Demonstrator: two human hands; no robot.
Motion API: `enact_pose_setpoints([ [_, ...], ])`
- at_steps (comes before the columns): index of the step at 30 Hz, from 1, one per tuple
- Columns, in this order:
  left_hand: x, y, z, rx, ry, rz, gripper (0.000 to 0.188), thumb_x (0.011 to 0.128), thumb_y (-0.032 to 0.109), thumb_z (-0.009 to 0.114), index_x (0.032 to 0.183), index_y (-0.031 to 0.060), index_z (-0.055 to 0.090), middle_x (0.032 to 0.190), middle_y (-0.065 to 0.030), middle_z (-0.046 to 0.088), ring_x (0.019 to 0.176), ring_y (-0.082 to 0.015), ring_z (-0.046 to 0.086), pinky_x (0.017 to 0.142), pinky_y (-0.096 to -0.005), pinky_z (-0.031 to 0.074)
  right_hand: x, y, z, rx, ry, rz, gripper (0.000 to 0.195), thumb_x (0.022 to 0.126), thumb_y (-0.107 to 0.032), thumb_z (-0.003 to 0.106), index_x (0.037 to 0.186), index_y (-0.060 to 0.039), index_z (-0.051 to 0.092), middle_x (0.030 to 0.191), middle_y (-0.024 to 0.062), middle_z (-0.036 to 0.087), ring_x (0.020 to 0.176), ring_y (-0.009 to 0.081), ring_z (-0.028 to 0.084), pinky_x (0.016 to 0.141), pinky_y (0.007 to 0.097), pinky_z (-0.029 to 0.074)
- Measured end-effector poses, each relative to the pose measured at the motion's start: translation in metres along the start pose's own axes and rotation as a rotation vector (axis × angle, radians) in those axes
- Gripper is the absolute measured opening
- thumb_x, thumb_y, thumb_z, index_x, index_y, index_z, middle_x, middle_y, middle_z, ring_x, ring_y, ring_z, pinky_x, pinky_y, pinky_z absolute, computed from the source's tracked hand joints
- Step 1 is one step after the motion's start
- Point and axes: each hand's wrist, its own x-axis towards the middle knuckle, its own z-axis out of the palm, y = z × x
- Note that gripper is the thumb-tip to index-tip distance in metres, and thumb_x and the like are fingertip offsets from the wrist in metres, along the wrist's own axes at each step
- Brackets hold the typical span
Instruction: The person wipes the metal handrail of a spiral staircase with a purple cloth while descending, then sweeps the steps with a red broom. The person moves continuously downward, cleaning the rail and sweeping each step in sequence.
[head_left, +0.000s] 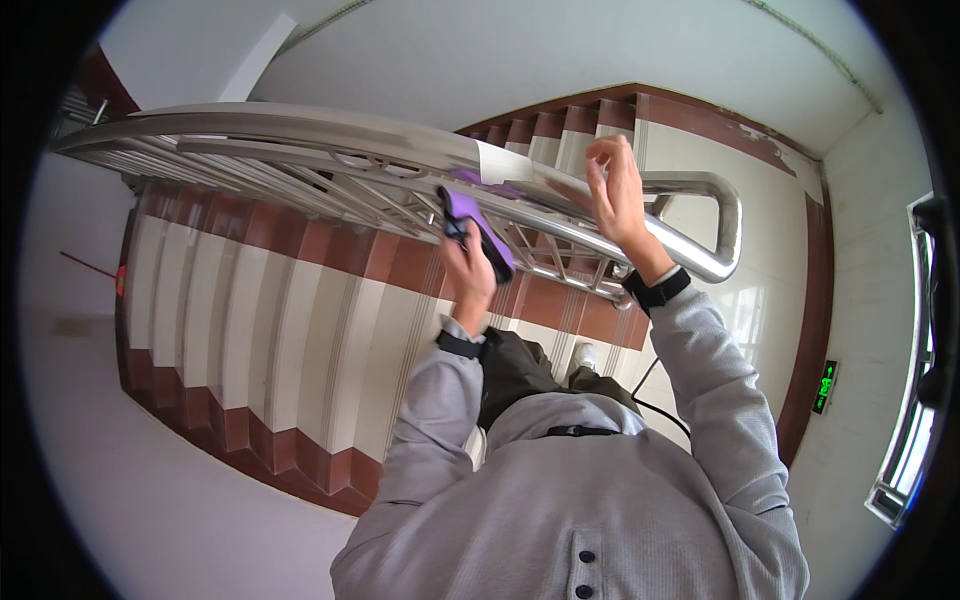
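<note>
My left hand (470, 271) grips a purple and black hand-held tool (480, 225), slightly blurred, its exact kind unclear. The tool is beside the stainless-steel handrail (420, 142), and its purple shows as a reflection in the metal. Whether it touches the rail I cannot tell. Around the top of the handrail lies a white patch (504, 163), like paper or tape. To the right of that patch, my right hand (619, 195) is over the rail with its fingers loosely bent and nothing visible in them. Contact between this hand and the rail is unclear.
Tiled stairs (255, 300) with brown edging run along the left. Beyond the railing, another flight (570, 127) meets a landing (712, 142). A black cable (660, 409) hangs by my right side. A lit green sign (826, 387) and a window (904, 450) are on the right wall.
</note>
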Motion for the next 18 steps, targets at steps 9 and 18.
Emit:
enact_pose_setpoints([
  [9,0.094,0.108,0.040,1.037,-0.458,0.584,0.039,0.087,0.036,0.072,0.104,0.0018,0.063,0.108,-0.0138,0.062,0.107,-0.0329,0.055,0.093,-0.0462,0.044,0.049,-0.070,0.012,0.099,-0.045,-0.183,0.027,0.099,-0.016,0.053,0.121,-0.0020,0.058,0.126,0.0161,0.060,0.113,0.0354,0.057,0.099,0.0436,0.045],
  [18,0.125,0.096,-0.018,0.589,-0.512,0.469,0.040,0.090,0.002,0.064,0.129,-0.0020,0.052,0.130,-0.0205,0.059,0.121,-0.0380,0.057,0.105,-0.0442,0.045,0.030,-0.034,0.108,-0.367,-0.319,-0.046,0.056,0.106,-0.045,0.042,0.137,0.0000,0.055,0.128,0.0199,0.064,0.115,0.0371,0.062,0.099,0.0492,0.046],
])
